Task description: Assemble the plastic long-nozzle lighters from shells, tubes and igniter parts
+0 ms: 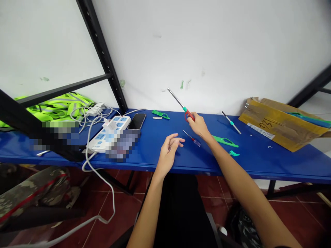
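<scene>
Resting loosely at the lower centre of the frame, the left hand (169, 151) is bending its fingers partway, with a gap showing between thumb and fingertips and nothing visible in its grasp. Just beyond and to the right of it, a screwdriver (196, 141) with a see-through handle is lying on the blue bench (152, 137), its thin shaft pointing to the upper left.

Right of centre, 1 green handle piece (219, 139) is lying partly hidden behind the right forearm, and 1 small green fragment (234, 153) is sitting near it.

Farther up, the right hand (198, 124) is closing its fingers around the red grip of a long-necked lighter (185, 109). The lighter is standing out at a tilt near the middle of the frame, its metal neck pointing to the upper left.

To the left, a white power strip (99, 142) is lying slantwise, with a dark phone (137, 121) just beside it. Toward the back, a green shell (160, 114) is lying left of the lighter, while a metal rod (231, 123) with a teal collar is lying to the right. A taped cardboard box (271, 125) is occupying the right side of the frame, and behind everything a white wall (207, 44) is rising.
</scene>
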Motion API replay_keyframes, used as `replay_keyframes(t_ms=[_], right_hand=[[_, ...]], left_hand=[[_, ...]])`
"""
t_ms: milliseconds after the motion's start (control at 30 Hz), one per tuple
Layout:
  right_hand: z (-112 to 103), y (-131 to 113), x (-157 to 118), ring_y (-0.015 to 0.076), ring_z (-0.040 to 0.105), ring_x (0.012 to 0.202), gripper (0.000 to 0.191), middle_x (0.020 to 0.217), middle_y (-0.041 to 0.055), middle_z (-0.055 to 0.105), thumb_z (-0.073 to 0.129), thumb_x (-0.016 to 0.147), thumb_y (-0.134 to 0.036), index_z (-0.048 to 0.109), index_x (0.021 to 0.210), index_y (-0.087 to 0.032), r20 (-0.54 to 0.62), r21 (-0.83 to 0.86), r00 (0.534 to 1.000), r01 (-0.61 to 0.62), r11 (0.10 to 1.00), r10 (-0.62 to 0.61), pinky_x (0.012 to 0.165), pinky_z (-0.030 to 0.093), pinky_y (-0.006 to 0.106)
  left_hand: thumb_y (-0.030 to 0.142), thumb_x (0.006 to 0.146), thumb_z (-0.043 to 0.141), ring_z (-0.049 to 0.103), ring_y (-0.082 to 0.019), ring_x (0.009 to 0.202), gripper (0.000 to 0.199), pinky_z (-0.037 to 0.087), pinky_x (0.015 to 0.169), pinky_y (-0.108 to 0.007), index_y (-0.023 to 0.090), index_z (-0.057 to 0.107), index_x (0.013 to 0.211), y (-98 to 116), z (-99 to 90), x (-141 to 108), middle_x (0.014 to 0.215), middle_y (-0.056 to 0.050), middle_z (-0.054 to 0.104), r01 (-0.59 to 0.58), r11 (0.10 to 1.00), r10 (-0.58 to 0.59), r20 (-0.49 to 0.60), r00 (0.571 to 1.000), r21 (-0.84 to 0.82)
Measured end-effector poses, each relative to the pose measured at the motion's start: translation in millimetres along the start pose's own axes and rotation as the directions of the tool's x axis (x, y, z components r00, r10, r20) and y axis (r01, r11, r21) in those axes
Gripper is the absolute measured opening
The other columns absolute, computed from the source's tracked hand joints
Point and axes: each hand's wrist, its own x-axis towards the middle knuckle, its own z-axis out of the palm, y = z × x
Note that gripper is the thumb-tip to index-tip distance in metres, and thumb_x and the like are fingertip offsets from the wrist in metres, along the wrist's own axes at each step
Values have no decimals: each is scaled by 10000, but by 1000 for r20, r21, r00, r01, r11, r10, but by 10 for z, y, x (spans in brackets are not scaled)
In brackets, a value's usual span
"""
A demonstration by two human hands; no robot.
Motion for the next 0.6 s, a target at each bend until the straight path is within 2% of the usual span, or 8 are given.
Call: replay_keyframes(t_ms=[133, 233, 333, 500, 600], right_hand=[[8, -42, -51, 271, 686, 819, 294, 904, 86, 781, 507, 978, -350, 691, 1161, -211, 21, -92, 1000, 6, 996, -4, 792, 495, 348], [-3, -31, -56, 289, 697, 862, 328, 967, 104, 797, 497, 1020, -403, 676, 1219, -213, -11, -105, 1000, -12, 994, 11, 824, 505, 360], [-23, 4, -48, 302, 703, 896, 352, 971, 116, 800, 494, 1043, -444, 656, 1247, -206, -33, -89, 999, -32, 996, 29, 835, 518, 366], [-65, 33, -33, 344, 713, 930, 325, 989, 140, 793, 501, 1021, -393, 651, 1243, -210, -56, -175, 997, -67, 982, 58, 857, 516, 402], [-71, 37, -29, 357, 721, 982, 361, 1045, 151, 795, 495, 1038, -455, 628, 1270, -213, -58, -150, 996, -73, 986, 65, 874, 523, 414]], left_hand=[[559, 1070, 645, 743, -195, 985, 451, 560, 1027, -376, 203, 631, 1346, -2, -9, 2, 1178, -106, 817, -2, 1000, 2, -2, 1000, 10], [535, 1079, 638, 738, -189, 981, 418, 558, 1029, -371, 206, 640, 1337, -4, -14, 1, 1169, -99, 817, -3, 1000, 3, 2, 1000, 22], [536, 1083, 631, 737, -188, 979, 407, 558, 1026, -367, 209, 654, 1325, 6, -14, -1, 1163, -94, 817, -2, 999, 2, 1, 1000, 36], [563, 1069, 646, 735, -190, 959, 434, 560, 1005, -362, 200, 662, 1306, 33, -8, 3, 1158, -101, 818, 7, 999, -7, -4, 1000, 41], [562, 1071, 646, 737, -195, 964, 431, 560, 1012, -367, 200, 668, 1304, 41, -6, 4, 1160, -103, 817, 18, 999, -18, -6, 1000, 48]])
